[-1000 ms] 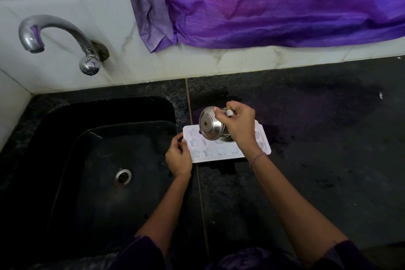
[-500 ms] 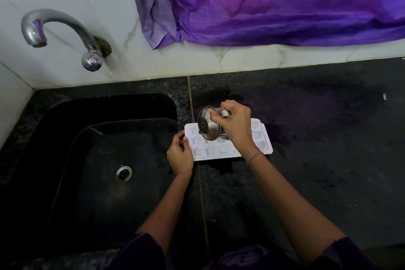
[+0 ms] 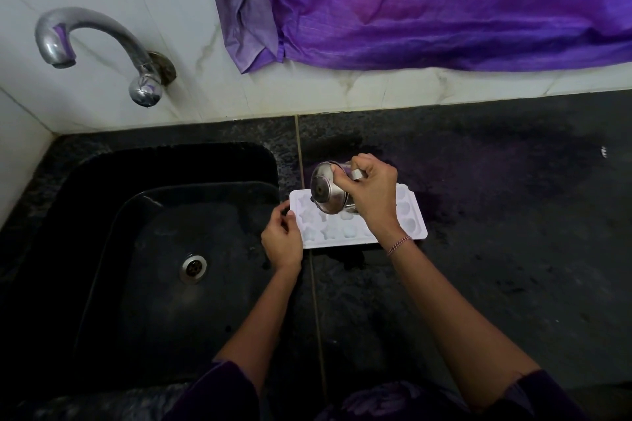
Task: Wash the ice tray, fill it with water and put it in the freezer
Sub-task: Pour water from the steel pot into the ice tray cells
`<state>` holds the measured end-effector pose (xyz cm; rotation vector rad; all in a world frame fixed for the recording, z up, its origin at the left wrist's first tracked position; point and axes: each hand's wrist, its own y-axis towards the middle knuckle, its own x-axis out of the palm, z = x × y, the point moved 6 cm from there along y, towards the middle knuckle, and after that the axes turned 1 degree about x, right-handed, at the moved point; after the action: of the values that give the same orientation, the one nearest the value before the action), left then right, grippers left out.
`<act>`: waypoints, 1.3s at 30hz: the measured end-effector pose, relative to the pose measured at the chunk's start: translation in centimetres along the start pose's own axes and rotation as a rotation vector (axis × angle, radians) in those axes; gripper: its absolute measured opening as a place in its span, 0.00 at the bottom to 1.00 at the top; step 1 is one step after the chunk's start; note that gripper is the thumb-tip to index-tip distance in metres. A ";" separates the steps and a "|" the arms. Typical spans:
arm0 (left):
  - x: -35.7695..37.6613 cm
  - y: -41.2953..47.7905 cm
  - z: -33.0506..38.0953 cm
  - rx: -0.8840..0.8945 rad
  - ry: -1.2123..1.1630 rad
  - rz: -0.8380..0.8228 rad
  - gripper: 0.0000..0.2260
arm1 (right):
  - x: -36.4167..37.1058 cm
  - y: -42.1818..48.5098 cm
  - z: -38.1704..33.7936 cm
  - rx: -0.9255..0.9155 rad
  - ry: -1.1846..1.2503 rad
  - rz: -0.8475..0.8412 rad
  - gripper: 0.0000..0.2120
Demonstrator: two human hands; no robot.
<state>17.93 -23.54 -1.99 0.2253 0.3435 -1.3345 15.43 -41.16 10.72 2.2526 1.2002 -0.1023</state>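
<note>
A white ice tray (image 3: 412,224) with shaped cells lies flat on the black counter, just right of the sink. My right hand (image 3: 374,190) grips a small steel cup (image 3: 326,190) by its handle and holds it tipped steeply over the tray's middle cells, its base facing me. My left hand (image 3: 282,243) pinches the tray's left end at the sink's edge. The cup and my right hand hide part of the tray.
A black sink (image 3: 102,161) with a steel drain (image 3: 193,267) fills the left side. A steel tap (image 3: 82,27) juts from the white tiled wall above it. Purple cloth (image 3: 427,3) hangs at the back. Wet black counter (image 3: 513,232) spreads right.
The cup stays tipped over the tray and has drifted slightly toward the tray's left half. My left hand keeps its hold on the tray's end.
</note>
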 end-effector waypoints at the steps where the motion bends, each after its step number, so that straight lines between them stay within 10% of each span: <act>1: 0.0 0.0 0.0 0.000 -0.002 0.002 0.10 | -0.1 0.0 0.2 0.015 0.020 0.011 0.20; 15: -0.1 -0.2 0.2 -0.007 -0.027 -0.013 0.11 | -2.1 0.4 1.8 0.248 0.177 0.125 0.22; 39: -0.1 -0.1 0.1 0.022 -0.007 0.004 0.10 | 0.5 -0.1 -0.7 -0.166 -0.101 -0.253 0.18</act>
<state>17.84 -23.49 -1.86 0.2393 0.3222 -1.3350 15.53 -40.36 11.05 1.9238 1.3802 -0.2038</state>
